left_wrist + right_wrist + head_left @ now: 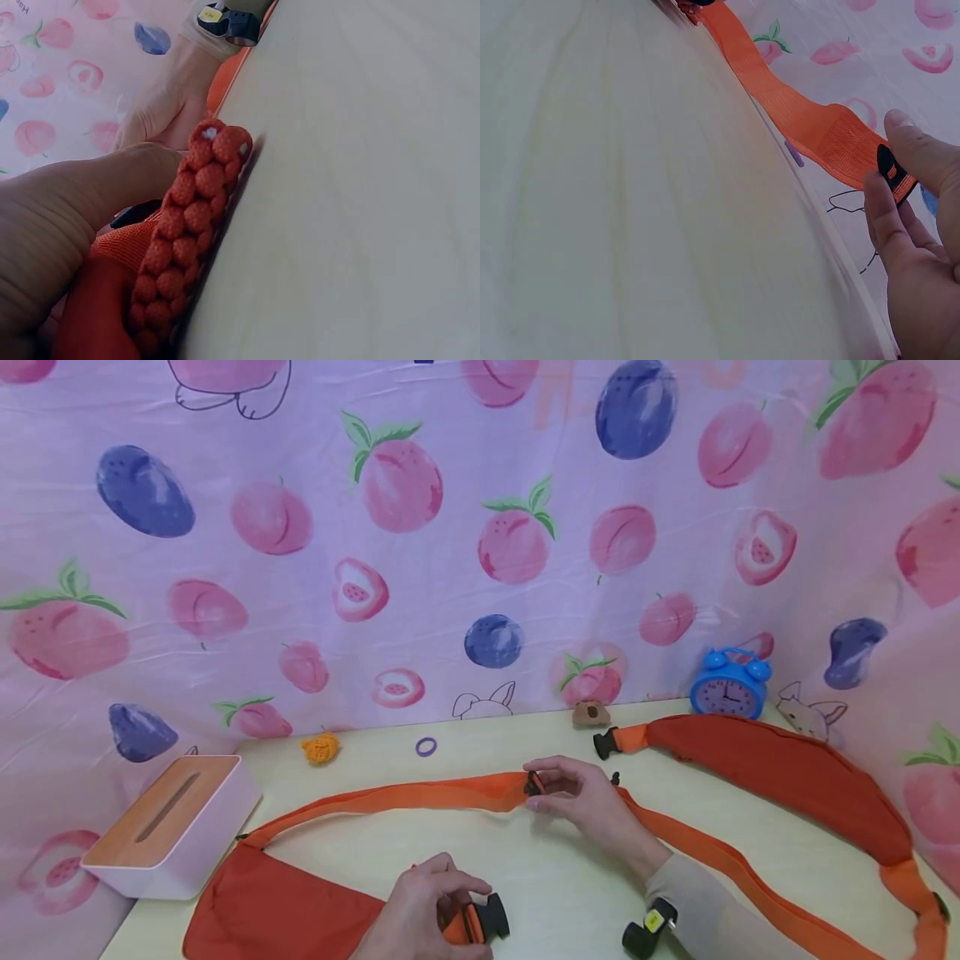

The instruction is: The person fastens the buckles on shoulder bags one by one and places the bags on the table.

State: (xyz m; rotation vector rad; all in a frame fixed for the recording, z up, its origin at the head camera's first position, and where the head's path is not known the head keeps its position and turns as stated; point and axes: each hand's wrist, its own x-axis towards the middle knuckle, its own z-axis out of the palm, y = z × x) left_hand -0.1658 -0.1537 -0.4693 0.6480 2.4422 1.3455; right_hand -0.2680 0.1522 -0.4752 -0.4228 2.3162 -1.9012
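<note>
Fruit-print pink cloth (465, 568) hangs behind a pale wooden table (540, 877).

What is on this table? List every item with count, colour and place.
waist bag: 1, red-orange, curving from front left round the right side
strap: 1, orange, across the middle
strap slider: 1, black, on the strap
front buckle: 1, black, front centre
far buckle: 1, black, back centre
tissue box: 1, pink with wooden top, left edge
alarm clock: 1, blue, back right
hair tie: 1, purple, back
knitted piece: 1, yellow-orange, back left
small brown object: 1, back
left hand: grips the strap end at the front buckle
right hand: pinches the strap slider
</note>
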